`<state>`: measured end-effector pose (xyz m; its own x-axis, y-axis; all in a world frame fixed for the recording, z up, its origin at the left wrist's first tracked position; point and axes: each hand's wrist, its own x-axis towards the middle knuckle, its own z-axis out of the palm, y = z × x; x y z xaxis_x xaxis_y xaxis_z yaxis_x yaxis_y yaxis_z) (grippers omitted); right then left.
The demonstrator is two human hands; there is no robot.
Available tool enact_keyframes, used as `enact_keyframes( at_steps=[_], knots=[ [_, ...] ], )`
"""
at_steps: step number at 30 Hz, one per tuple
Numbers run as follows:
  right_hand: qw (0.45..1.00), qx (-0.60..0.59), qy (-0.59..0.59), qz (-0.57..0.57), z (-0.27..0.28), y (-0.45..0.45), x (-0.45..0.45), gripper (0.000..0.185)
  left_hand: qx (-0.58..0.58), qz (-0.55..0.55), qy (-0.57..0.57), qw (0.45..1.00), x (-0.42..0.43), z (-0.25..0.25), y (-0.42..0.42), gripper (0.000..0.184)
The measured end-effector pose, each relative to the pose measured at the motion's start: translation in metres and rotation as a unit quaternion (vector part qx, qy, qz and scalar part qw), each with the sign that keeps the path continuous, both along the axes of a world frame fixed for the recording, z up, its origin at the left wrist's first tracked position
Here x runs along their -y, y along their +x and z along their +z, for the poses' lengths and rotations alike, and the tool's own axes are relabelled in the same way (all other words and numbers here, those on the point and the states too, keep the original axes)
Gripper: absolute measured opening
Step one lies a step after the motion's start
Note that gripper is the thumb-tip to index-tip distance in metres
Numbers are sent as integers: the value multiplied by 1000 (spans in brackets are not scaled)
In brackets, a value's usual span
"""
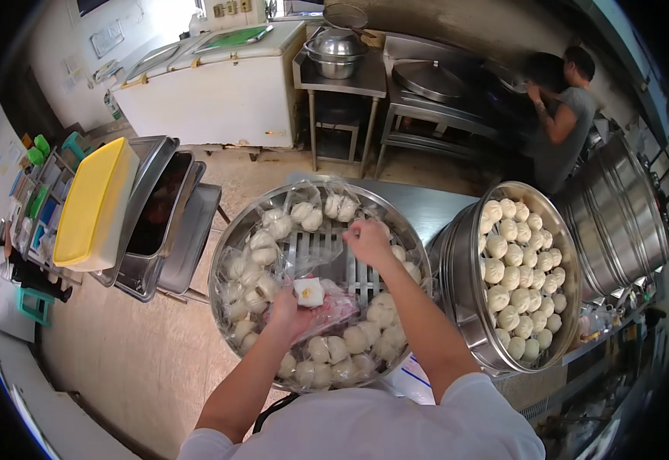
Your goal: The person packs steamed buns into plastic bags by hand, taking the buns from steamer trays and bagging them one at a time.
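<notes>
My left hand (286,313) is closed on clear plastic bags with pink-red print (331,308), above the large round steamer tray (216,285). By its fingertips sits a small white squarish piece (309,292) with a yellow-brown mark; what it is, I cannot tell. Fingers bent and drawn together, my right hand (369,244) is over the tray's far right part, beside the bagged buns. Anything between those fingers is hidden. White buns in clear bags (334,349) ring the tray, and its slatted base (365,282) shows in the middle.
To the right stands a stacked steamer (457,295) full of pleated buns (520,280), with more steamer tiers (618,218) behind. Metal trays (185,257) and a yellow-lidded box (89,199) are at left. A co-worker (568,123) stands at the back right near the stove.
</notes>
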<state>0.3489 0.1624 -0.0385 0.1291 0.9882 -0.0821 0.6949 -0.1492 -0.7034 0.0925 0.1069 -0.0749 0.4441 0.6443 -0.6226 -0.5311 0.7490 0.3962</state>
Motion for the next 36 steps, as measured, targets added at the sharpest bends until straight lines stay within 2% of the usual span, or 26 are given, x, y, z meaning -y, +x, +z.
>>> enact_keyframes(
  at_steps=[2, 5, 8, 12, 13, 14, 16, 18, 20, 21, 22, 23, 26, 28, 29, 31, 32, 33, 34, 36],
  knots=[
    [972, 224, 8, -75, -35, 27, -25, 45, -17, 12, -19, 1000, 3, 10, 3, 57],
    [970, 202, -90, -96, -41, 38, -25, 48, -55, -5, -18, 998, 9, 24, 0, 60],
    [953, 249, -171, -29, -1, 31, -12, 64, -62, 7, -30, 998, 14, 33, -3, 59],
    [980, 165, -77, -80, -17, 27, 4, 56, -17, 47, -39, 998, 13, 25, -8, 56],
    [981, 146, -11, -127, -14, 22, 8, 46, -3, 53, -31, 998, 14, 26, -9, 56],
    [986, 95, 17, -133, -11, 18, 14, 47, 12, 59, -23, 998, 15, 27, -9, 56],
    [987, -6, 74, -145, 46, -7, 43, 48, 10, 57, -2, 998, 17, 35, -7, 57],
    [962, -226, 85, -131, 87, -40, 75, 49, 13, 56, 16, 998, 18, 49, -2, 56],
    [938, -332, 95, -44, 53, -66, 91, 47, 18, 52, 27, 998, 24, 63, 8, 55],
    [959, -203, 197, -8, 28, -81, 96, 48, 50, 51, 41, 997, 24, 58, 12, 54],
    [953, -68, 293, 26, 11, -96, 103, 49, 83, 50, 54, 994, 22, 45, 18, 53],
    [954, -114, 278, 6, 4, -110, 111, 50, 115, 49, 67, 990, 23, 39, 22, 52],
    [947, -243, 207, -31, 3, -130, 127, 53, 44, 113, 54, 991, 41, 56, 29, 51],
    [940, -315, 124, -40, 23, -133, 151, 53, -14, 50, 92, 994, 45, 59, 22, 52],
    [914, -392, 61, -85, 30, -131, 159, 52, -41, 18, 109, 993, 47, 59, 19, 52],
    [828, -531, -62, -168, 44, -124, 172, 51, -258, -53, 277, 924, 34, 50, 5, 42],
    [821, -540, -67, -174, 52, -119, 183, 48, -359, -84, 353, 860, 27, 45, -2, 37],
    [814, -549, -72, -178, 62, -113, 194, 46, -368, -21, 387, 845, 25, 46, -5, 28],
    [805, -558, -78, -183, 71, -109, 205, 44, -423, -25, 418, 804, 25, 53, -9, 25],
    [814, -568, -63, -106, 95, -105, 222, 43, -527, -37, 469, 708, 32, 71, -20, 22]
  ],
)
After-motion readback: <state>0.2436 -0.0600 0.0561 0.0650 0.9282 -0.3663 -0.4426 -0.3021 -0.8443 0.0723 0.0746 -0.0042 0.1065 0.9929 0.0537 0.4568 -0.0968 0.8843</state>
